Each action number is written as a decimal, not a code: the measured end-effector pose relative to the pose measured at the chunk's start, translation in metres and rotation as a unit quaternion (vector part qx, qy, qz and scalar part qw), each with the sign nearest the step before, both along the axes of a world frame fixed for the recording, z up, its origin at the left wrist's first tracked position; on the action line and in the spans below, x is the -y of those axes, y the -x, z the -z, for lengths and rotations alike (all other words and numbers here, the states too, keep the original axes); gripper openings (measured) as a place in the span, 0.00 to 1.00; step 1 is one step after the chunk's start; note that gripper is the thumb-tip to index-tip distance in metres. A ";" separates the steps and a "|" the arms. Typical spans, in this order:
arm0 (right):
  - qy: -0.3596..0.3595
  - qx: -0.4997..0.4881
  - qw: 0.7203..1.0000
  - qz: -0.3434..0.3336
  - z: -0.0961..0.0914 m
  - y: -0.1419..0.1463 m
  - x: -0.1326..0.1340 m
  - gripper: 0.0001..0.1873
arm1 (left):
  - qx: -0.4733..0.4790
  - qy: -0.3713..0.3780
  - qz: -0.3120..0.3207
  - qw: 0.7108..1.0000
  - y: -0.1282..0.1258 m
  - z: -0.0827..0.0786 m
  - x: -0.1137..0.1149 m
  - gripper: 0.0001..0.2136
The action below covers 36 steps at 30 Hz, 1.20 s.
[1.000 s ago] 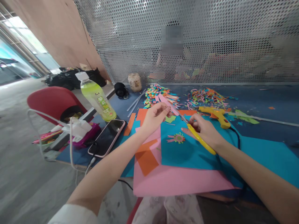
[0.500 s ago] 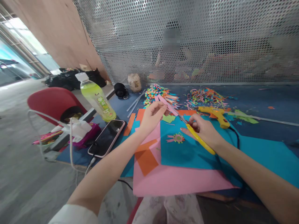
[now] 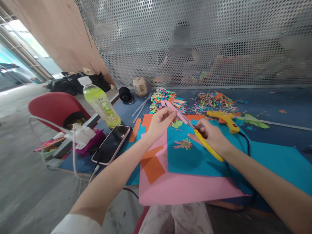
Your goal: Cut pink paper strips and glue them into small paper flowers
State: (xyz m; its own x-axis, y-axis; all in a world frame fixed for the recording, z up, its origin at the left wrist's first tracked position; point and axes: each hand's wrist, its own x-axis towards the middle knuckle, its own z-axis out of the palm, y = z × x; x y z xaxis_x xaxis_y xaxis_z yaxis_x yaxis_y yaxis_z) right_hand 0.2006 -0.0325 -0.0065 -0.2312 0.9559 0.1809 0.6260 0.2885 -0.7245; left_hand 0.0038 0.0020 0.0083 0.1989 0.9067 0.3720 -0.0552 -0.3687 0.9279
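Note:
My left hand (image 3: 162,122) is closed in a pinch on a pink paper strip (image 3: 175,110). In my right hand (image 3: 211,134) is a pair of scissors (image 3: 207,145) with yellow handles, its blades lying along the strip. How far the blades are apart is hard to make out. Below my hands, a small paper rosette (image 3: 184,144) in pink and green rests on a blue sheet (image 3: 195,164). A larger pink sheet (image 3: 156,191) lies under the blue one, with orange paper pieces (image 3: 153,169) to the left.
A yellow glue gun (image 3: 225,119) with a black cord lies to the right. Cut strips (image 3: 163,97) and thin scraps (image 3: 215,101) are heaped behind. On the left are a phone (image 3: 112,144), a green drink bottle (image 3: 101,104) and cables. A perforated metal panel (image 3: 146,42) borders the back.
The scissor blades have moved slightly along the pink strip, and my left hand has shifted a little to the right. The other things on the table stay in place.

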 end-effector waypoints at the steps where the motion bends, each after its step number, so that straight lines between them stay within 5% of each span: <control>1: 0.000 -0.001 1.000 0.001 0.000 0.000 0.000 0.18 | 0.002 0.002 0.001 1.000 0.000 0.000 0.000 0.14; 36: -0.011 -0.001 1.000 0.001 0.002 0.000 0.000 0.18 | 0.045 0.000 0.037 0.998 -0.001 -0.004 0.003 0.13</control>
State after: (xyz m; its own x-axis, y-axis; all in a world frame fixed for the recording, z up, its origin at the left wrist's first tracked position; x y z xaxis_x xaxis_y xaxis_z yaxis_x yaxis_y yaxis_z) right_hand 0.2009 -0.0330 -0.0090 -0.2284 0.9524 0.2020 0.6257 0.3025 -0.7190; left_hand 0.0053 -0.0007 0.0123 0.2314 0.8910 0.3907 -0.1650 -0.3599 0.9183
